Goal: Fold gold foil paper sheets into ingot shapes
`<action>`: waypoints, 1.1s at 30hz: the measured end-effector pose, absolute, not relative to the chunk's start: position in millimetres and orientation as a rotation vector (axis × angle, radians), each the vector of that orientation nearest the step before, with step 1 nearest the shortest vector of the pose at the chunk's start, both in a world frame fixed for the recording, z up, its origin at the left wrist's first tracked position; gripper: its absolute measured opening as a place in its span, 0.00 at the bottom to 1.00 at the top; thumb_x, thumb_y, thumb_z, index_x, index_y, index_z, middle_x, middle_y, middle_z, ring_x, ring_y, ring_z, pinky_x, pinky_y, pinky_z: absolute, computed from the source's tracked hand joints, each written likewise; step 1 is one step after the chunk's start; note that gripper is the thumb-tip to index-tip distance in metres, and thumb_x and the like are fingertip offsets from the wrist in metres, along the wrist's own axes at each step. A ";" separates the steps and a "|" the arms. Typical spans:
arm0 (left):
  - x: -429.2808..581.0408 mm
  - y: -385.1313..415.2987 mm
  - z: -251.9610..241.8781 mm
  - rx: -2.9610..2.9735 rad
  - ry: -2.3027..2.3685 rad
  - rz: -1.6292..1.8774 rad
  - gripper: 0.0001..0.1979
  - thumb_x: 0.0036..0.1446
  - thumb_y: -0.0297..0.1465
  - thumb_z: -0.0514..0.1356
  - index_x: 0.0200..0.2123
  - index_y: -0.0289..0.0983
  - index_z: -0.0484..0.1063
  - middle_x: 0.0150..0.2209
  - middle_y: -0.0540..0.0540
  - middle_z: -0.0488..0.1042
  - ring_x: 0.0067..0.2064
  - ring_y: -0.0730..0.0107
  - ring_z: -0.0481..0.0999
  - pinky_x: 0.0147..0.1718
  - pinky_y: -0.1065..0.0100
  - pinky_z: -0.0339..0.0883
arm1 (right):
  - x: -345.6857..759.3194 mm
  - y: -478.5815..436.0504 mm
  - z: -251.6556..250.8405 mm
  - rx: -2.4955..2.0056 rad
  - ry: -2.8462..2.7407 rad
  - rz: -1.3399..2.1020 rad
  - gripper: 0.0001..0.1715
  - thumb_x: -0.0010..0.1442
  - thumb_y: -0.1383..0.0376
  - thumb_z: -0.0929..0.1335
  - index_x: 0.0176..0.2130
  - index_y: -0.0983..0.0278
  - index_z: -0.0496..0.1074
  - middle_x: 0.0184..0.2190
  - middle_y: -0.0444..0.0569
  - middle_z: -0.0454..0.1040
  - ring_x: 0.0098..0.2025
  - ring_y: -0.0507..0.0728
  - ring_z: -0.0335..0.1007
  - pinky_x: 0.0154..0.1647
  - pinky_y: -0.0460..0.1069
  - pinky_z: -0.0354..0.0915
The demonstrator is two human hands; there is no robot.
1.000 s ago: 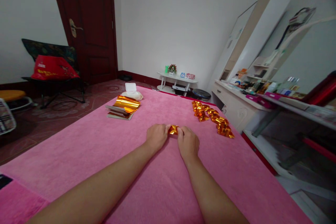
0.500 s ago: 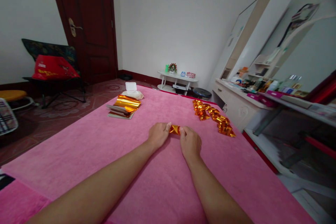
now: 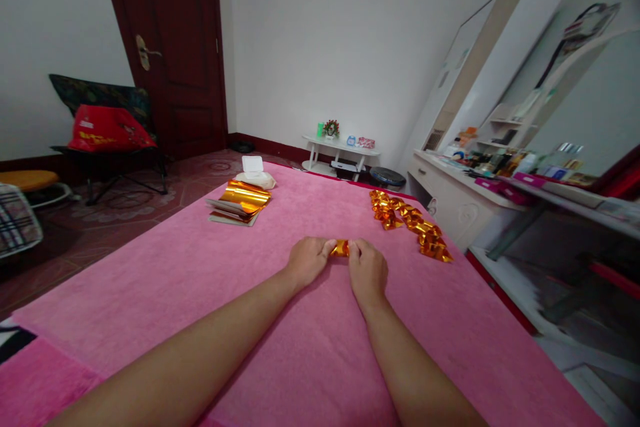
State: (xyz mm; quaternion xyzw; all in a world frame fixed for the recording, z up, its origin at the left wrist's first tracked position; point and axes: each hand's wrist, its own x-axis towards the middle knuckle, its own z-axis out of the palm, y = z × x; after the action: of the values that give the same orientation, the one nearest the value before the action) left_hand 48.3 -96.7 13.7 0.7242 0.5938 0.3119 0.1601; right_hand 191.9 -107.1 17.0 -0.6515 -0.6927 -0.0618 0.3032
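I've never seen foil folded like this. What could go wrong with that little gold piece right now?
Both the left hand and right hand pinch the small gold foil piece on the soft pink cover; it might tear or crease badly. The finished pieces lie near the cover's edge and could slip off.

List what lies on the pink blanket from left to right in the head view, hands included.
Stack of gold foil sheets → left hand → small folded gold foil piece → right hand → row of folded gold pieces.

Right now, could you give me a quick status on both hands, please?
Left hand and right hand pinch gold foil piece on pink cloth. Nothing between them.
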 end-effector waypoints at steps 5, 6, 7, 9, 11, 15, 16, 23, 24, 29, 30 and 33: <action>46.2 -91.3 9.2 1.977 1.728 0.974 0.33 0.64 0.43 0.36 0.33 0.32 0.76 0.30 0.43 0.77 0.31 0.66 0.73 0.28 0.71 0.58 | 189.0 -108.9 16.7 -1.603 -1.914 -0.156 0.15 0.65 0.63 0.58 0.33 0.62 0.71 0.33 0.45 0.75 0.31 0.51 0.66 0.30 0.46 0.48; 45.7 -90.9 8.8 1.983 1.706 0.976 0.32 0.64 0.44 0.36 0.32 0.32 0.76 0.30 0.43 0.77 0.31 0.66 0.73 0.28 0.71 0.59 | 189.0 -108.5 16.7 -1.613 -1.900 -0.152 0.15 0.65 0.63 0.58 0.32 0.62 0.71 0.32 0.45 0.75 0.31 0.51 0.66 0.30 0.46 0.49; 45.3 -90.8 8.8 1.995 1.677 0.973 0.32 0.64 0.44 0.38 0.31 0.33 0.76 0.30 0.44 0.77 0.31 0.66 0.73 0.29 0.71 0.59 | 189.4 -107.9 16.6 -1.629 -1.881 -0.149 0.15 0.65 0.64 0.58 0.32 0.62 0.71 0.32 0.45 0.75 0.31 0.51 0.66 0.30 0.46 0.49; 44.7 -91.4 9.5 2.019 1.624 0.963 0.30 0.63 0.44 0.40 0.31 0.34 0.77 0.30 0.45 0.78 0.32 0.66 0.74 0.30 0.72 0.60 | 190.8 -106.5 16.4 -1.646 -1.863 -0.145 0.16 0.64 0.64 0.58 0.31 0.62 0.71 0.31 0.45 0.75 0.31 0.51 0.65 0.30 0.47 0.49; 44.5 -92.3 10.9 2.024 1.606 0.959 0.30 0.63 0.44 0.40 0.31 0.34 0.77 0.31 0.45 0.78 0.32 0.66 0.74 0.30 0.72 0.60 | 192.2 -105.6 16.1 -1.632 -1.878 -0.144 0.15 0.64 0.64 0.59 0.31 0.62 0.71 0.31 0.45 0.75 0.31 0.51 0.65 0.30 0.47 0.48; 45.4 -93.6 13.0 2.041 1.587 0.942 0.30 0.62 0.45 0.41 0.30 0.33 0.77 0.28 0.45 0.77 0.30 0.66 0.72 0.28 0.72 0.58 | 193.9 -104.5 15.9 -1.666 -1.839 -0.137 0.16 0.64 0.63 0.59 0.30 0.63 0.71 0.30 0.46 0.75 0.29 0.52 0.64 0.29 0.47 0.47; 45.7 -93.7 13.1 2.044 1.585 0.939 0.30 0.62 0.46 0.41 0.29 0.33 0.77 0.28 0.45 0.77 0.30 0.67 0.72 0.28 0.72 0.57 | 194.3 -104.3 16.0 -1.672 -1.818 -0.129 0.17 0.64 0.63 0.58 0.30 0.63 0.71 0.30 0.46 0.75 0.29 0.52 0.64 0.29 0.47 0.47; 45.9 -93.5 12.5 2.002 1.671 0.953 0.36 0.63 0.48 0.34 0.30 0.32 0.75 0.28 0.45 0.75 0.30 0.67 0.71 0.27 0.72 0.57 | 197.8 -105.5 16.4 -1.635 -1.702 0.022 0.26 0.66 0.55 0.54 0.29 0.63 0.70 0.25 0.46 0.73 0.27 0.52 0.63 0.27 0.46 0.48; 45.6 -93.5 13.0 2.004 1.683 0.951 0.36 0.63 0.47 0.34 0.30 0.32 0.75 0.28 0.44 0.75 0.30 0.67 0.71 0.27 0.72 0.56 | 198.3 -105.4 16.4 -1.636 -1.694 0.024 0.26 0.66 0.55 0.54 0.28 0.63 0.70 0.25 0.46 0.72 0.27 0.52 0.62 0.27 0.46 0.48; 43.2 -94.0 15.7 2.054 1.718 0.908 0.32 0.63 0.46 0.39 0.29 0.33 0.76 0.27 0.43 0.76 0.29 0.68 0.72 0.27 0.71 0.54 | 198.8 -102.5 15.7 -1.628 -1.715 -0.053 0.18 0.62 0.57 0.59 0.29 0.63 0.70 0.26 0.44 0.71 0.26 0.51 0.61 0.26 0.46 0.46; 42.8 -93.9 15.9 2.066 1.725 0.899 0.31 0.63 0.45 0.40 0.29 0.34 0.76 0.27 0.43 0.76 0.30 0.68 0.72 0.27 0.71 0.54 | 198.4 -101.8 15.3 -1.629 -1.733 -0.068 0.16 0.61 0.58 0.61 0.28 0.63 0.70 0.25 0.43 0.71 0.26 0.51 0.60 0.26 0.46 0.46; 42.5 -93.2 15.3 2.082 1.770 0.887 0.29 0.63 0.44 0.41 0.31 0.34 0.77 0.30 0.41 0.77 0.32 0.66 0.73 0.29 0.70 0.55 | 196.7 -101.0 14.0 -1.587 -1.841 -0.100 0.12 0.59 0.63 0.62 0.26 0.63 0.68 0.24 0.42 0.70 0.26 0.50 0.59 0.26 0.46 0.45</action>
State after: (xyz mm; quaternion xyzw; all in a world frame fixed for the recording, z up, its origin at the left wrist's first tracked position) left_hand 42.5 -93.2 15.3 0.7182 0.6105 0.3059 0.1337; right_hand 196.7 -101.0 14.0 -0.6117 -0.7099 -0.0387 0.3469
